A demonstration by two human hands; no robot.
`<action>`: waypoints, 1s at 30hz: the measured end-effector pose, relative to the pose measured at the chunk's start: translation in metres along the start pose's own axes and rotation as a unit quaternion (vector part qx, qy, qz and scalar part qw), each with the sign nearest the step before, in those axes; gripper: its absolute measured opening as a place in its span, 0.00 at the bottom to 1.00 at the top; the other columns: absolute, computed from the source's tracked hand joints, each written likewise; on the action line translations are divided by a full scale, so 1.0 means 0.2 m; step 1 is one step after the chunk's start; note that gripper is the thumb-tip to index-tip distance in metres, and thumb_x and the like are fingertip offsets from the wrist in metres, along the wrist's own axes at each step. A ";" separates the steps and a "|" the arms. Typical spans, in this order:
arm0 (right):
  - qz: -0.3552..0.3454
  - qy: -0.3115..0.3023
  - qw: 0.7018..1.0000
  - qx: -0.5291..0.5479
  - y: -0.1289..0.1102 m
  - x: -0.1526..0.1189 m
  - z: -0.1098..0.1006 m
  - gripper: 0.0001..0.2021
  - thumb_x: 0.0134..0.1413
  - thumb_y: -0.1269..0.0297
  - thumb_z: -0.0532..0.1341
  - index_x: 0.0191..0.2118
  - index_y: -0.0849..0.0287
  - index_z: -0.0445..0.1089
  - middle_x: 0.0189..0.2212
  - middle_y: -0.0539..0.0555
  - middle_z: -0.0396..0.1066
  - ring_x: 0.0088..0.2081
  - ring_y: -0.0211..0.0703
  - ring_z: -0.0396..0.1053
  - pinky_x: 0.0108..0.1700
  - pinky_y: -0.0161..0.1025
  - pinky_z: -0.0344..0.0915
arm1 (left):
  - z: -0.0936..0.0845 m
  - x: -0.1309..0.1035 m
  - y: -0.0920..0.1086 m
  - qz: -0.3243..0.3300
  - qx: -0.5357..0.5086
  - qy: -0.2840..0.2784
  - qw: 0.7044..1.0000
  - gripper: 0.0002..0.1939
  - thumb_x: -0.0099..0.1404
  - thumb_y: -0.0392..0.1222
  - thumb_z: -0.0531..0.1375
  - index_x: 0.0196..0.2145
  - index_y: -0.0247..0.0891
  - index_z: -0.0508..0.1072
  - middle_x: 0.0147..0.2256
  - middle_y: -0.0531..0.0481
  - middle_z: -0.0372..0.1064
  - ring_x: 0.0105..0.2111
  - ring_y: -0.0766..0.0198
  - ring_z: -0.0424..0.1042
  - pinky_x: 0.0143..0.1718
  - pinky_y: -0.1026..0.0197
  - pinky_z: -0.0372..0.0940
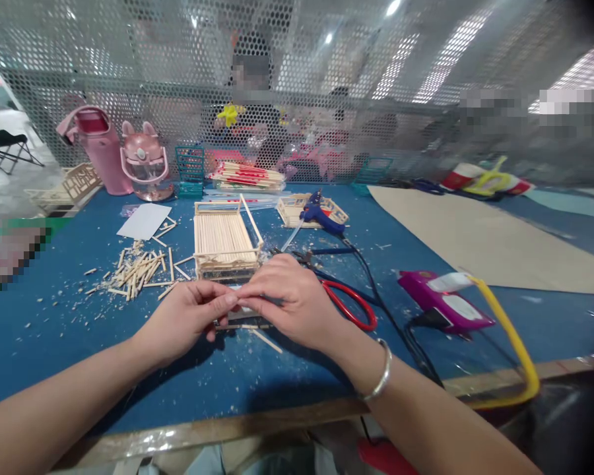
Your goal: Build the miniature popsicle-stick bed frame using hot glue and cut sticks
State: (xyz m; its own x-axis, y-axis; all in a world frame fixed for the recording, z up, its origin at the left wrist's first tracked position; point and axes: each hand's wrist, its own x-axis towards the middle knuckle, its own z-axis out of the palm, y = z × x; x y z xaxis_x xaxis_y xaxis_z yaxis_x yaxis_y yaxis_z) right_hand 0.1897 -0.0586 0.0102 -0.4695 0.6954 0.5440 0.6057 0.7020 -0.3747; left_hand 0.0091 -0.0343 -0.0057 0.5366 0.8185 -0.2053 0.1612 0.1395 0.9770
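My left hand (191, 322) and my right hand (292, 300) meet above the near middle of the table. Thumbs and fingertips on both are pinched together and touch each other; whatever lies between them is too small or hidden to make out. Just beyond them stands a small bed-like frame (220, 234) of thin wooden sticks, with a slatted base and raised rails. Partly covered by my hands is a flat greyish piece (250, 314), with a loose stick (267, 341) nearby. To the left lies a heap of short cut sticks (139, 270) among crumbs.
A blue glue gun (321, 214) rests by another stick model (292, 212). Red-handled pliers (359, 316), black cable and a purple device (445, 303) lie right, near a yellow curved bar (525, 356). Pink bottles (103, 155) and stick packs (247, 177) stand before a perforated metal panel (178, 119).
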 end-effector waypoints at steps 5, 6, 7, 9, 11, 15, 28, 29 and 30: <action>0.006 0.011 1.000 -0.021 0.00 0.00 -0.01 0.07 0.58 0.66 0.57 0.31 0.58 0.71 0.28 0.49 0.75 0.33 0.37 0.68 0.42 0.39 0.55 | -0.01 -0.01 0.00 0.017 0.054 0.005 0.998 0.15 0.59 0.51 0.57 0.28 0.35 0.72 0.18 0.56 0.63 0.15 0.73 0.58 0.17 0.68 0.55; 0.009 0.003 0.999 -0.033 0.01 0.00 -0.01 0.07 0.58 0.67 0.56 0.31 0.59 0.71 0.28 0.49 0.74 0.33 0.37 0.68 0.42 0.40 0.54 | -0.02 -0.01 0.00 0.037 0.094 0.017 0.995 0.14 0.60 0.50 0.56 0.30 0.36 0.73 0.20 0.55 0.65 0.16 0.71 0.61 0.19 0.67 0.57; 0.014 -0.011 0.999 -0.048 0.02 0.00 -0.02 0.07 0.58 0.68 0.56 0.31 0.59 0.70 0.28 0.50 0.74 0.34 0.38 0.67 0.42 0.40 0.54 | -0.02 -0.01 -0.01 0.069 0.149 0.031 0.986 0.14 0.61 0.49 0.55 0.33 0.36 0.74 0.22 0.53 0.68 0.20 0.69 0.64 0.22 0.66 0.60; 0.030 -0.057 0.994 -0.084 0.04 0.00 -0.03 0.07 0.57 0.67 0.58 0.30 0.59 0.71 0.29 0.50 0.73 0.35 0.39 0.66 0.42 0.40 0.52 | -0.04 0.00 -0.03 0.146 0.291 0.046 0.944 0.13 0.62 0.44 0.54 0.39 0.37 0.74 0.30 0.49 0.72 0.29 0.64 0.70 0.31 0.62 0.64; 0.036 -0.116 0.985 -0.121 0.06 -0.01 -0.01 0.07 0.55 0.67 0.58 0.29 0.59 0.71 0.29 0.50 0.72 0.35 0.40 0.64 0.41 0.41 0.50 | -0.05 0.01 -0.05 0.194 0.436 0.035 0.878 0.13 0.64 0.40 0.53 0.42 0.39 0.74 0.33 0.47 0.71 0.33 0.61 0.70 0.34 0.60 0.64; 0.016 -0.151 0.971 -0.187 0.08 -0.02 0.07 0.10 0.57 0.67 0.56 0.27 0.61 0.72 0.27 0.52 0.71 0.35 0.41 0.61 0.43 0.43 0.46 | -0.04 0.03 -0.07 0.173 0.585 -0.002 0.792 0.15 0.66 0.39 0.48 0.40 0.41 0.74 0.29 0.49 0.66 0.27 0.63 0.68 0.29 0.62 0.61; 0.000 -0.171 0.965 -0.197 0.11 -0.05 0.08 0.09 0.54 0.72 0.56 0.25 0.62 0.70 0.24 0.52 0.69 0.31 0.39 0.59 0.37 0.41 0.44 | -0.03 0.05 -0.06 0.143 0.594 -0.039 0.791 0.16 0.67 0.39 0.46 0.41 0.41 0.73 0.31 0.48 0.65 0.30 0.60 0.69 0.33 0.60 0.61; 0.000 -0.173 0.966 -0.194 0.11 -0.05 0.08 0.09 0.54 0.72 0.56 0.25 0.62 0.70 0.24 0.52 0.69 0.31 0.39 0.59 0.37 0.40 0.45 | -0.03 0.05 -0.06 0.145 0.594 -0.041 0.791 0.16 0.67 0.39 0.46 0.41 0.40 0.73 0.31 0.48 0.65 0.30 0.60 0.69 0.33 0.60 0.61; 0.002 -0.170 0.967 -0.191 0.11 -0.06 0.08 0.09 0.54 0.72 0.56 0.26 0.62 0.70 0.25 0.52 0.69 0.30 0.39 0.59 0.36 0.39 0.46 | -0.04 0.05 -0.06 0.147 0.593 -0.043 0.791 0.16 0.67 0.39 0.46 0.41 0.40 0.74 0.30 0.48 0.66 0.30 0.60 0.69 0.33 0.60 0.60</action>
State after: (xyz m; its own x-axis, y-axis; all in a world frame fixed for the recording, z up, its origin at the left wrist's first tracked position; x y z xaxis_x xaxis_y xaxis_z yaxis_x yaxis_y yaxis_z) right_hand 0.1976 -0.0481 -0.0170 -0.6111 0.7541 0.2404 0.7706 0.6363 -0.0372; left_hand 0.0071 -0.0232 -0.0187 0.7413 0.6704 -0.0318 0.6548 -0.7121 0.2532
